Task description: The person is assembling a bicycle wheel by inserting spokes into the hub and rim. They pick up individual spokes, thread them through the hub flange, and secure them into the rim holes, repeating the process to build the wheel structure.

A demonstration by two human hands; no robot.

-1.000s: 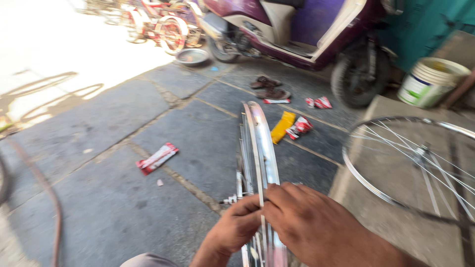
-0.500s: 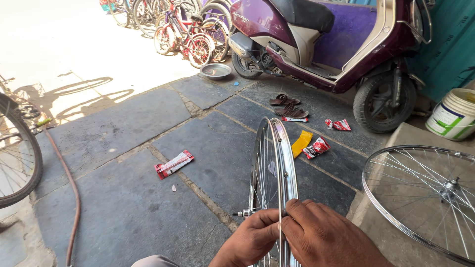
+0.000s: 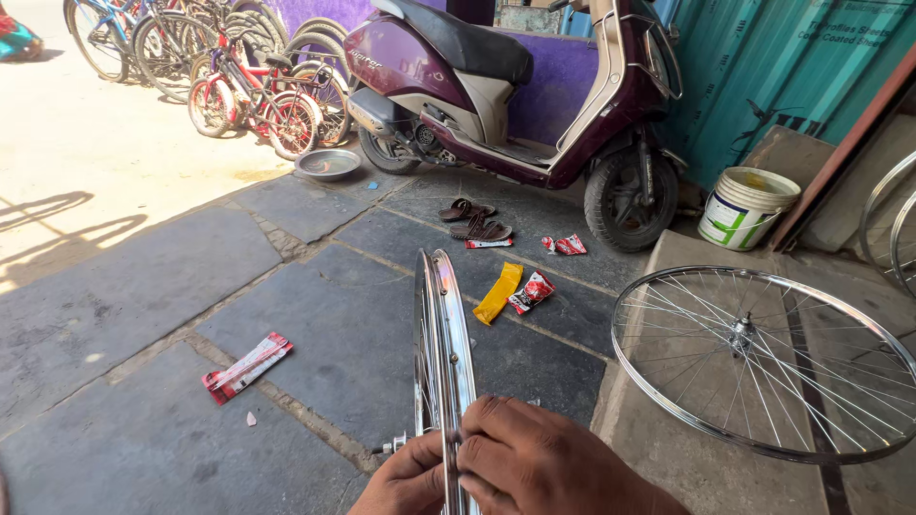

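A shiny chrome bicycle wheel rim (image 3: 441,334) stands upright, edge-on to me, at the bottom centre of the head view. My right hand (image 3: 549,463) wraps over the rim's near edge from the right, fingers closed on it. From the left, my left hand (image 3: 405,477) pinches the same stretch of rim, fingers touching those of the right. A small axle end (image 3: 391,444) sticks out to the left just below the fingers.
A second spoked wheel (image 3: 763,358) lies flat on a raised stone slab at the right. A purple scooter (image 3: 515,91), sandals (image 3: 477,221), a white bucket (image 3: 746,205), a metal bowl (image 3: 327,163), parked bicycles (image 3: 248,86) and scattered wrappers (image 3: 246,366) lie beyond on the stone paving.
The view has tilted up and swung, so the scooter and bucket sit lower in the frame. Both hands stay on the rim, which has kept upright.
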